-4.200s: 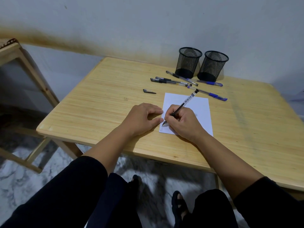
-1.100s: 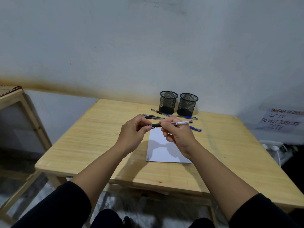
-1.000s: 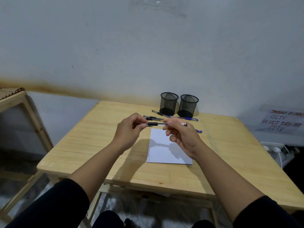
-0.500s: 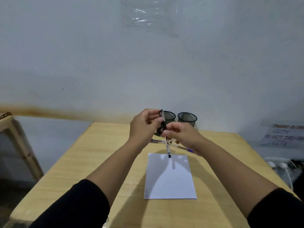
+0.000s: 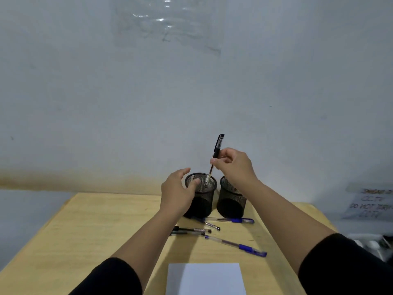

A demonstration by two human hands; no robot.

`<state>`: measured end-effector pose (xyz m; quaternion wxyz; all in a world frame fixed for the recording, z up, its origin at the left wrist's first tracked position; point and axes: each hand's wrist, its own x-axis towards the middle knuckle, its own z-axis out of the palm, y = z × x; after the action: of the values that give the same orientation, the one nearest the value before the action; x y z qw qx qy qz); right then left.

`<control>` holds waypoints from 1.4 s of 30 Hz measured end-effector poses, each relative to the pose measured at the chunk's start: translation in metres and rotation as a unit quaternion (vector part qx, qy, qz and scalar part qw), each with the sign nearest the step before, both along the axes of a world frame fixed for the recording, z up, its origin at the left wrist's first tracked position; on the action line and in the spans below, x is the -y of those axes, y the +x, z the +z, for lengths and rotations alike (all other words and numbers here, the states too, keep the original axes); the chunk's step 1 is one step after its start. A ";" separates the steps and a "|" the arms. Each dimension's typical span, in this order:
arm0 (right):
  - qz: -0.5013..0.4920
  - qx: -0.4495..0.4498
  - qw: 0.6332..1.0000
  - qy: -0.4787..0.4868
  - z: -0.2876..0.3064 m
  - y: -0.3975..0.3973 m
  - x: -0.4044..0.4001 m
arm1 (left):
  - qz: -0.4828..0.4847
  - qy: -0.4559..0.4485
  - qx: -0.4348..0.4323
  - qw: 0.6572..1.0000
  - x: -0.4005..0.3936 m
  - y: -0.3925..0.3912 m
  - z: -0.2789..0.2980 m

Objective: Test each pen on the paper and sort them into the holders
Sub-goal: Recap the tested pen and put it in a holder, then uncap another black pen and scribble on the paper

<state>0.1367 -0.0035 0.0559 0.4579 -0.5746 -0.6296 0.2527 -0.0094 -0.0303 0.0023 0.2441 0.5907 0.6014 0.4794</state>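
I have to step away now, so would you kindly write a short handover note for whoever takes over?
Right hand: grip shut on the black pen, capped end up, lower end inside the left holder's rim.
Left hand: open, beside that holder.
Right holder: contents not visible.
Five pens lie on the table between the holders and paper.
Done: nothing released yet.
Left: release this pen, then test and sort the five.
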 end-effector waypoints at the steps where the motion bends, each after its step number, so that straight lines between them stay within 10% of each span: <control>1: -0.001 0.020 1.000 -0.002 -0.006 -0.001 -0.007 | 0.001 -0.013 -0.006 1.000 -0.006 0.001 -0.006; 9: 0.052 0.201 0.978 -0.024 -0.043 -0.012 -0.028 | -0.018 -0.031 0.038 0.999 -0.021 -0.001 -0.039; 22: 0.038 0.165 0.980 0.105 -0.068 -0.020 0.032 | -0.015 -0.040 -0.009 0.999 0.027 -0.053 -0.057; 42: 0.111 0.331 0.937 0.007 -0.138 -0.058 0.058 | -0.026 -0.007 -0.203 0.979 0.051 -0.084 -0.102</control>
<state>0.0789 -0.0615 -0.0820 0.1966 -0.5491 -0.8069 0.0933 -0.0931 -0.0817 -0.0996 0.1335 0.6894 0.6260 0.3393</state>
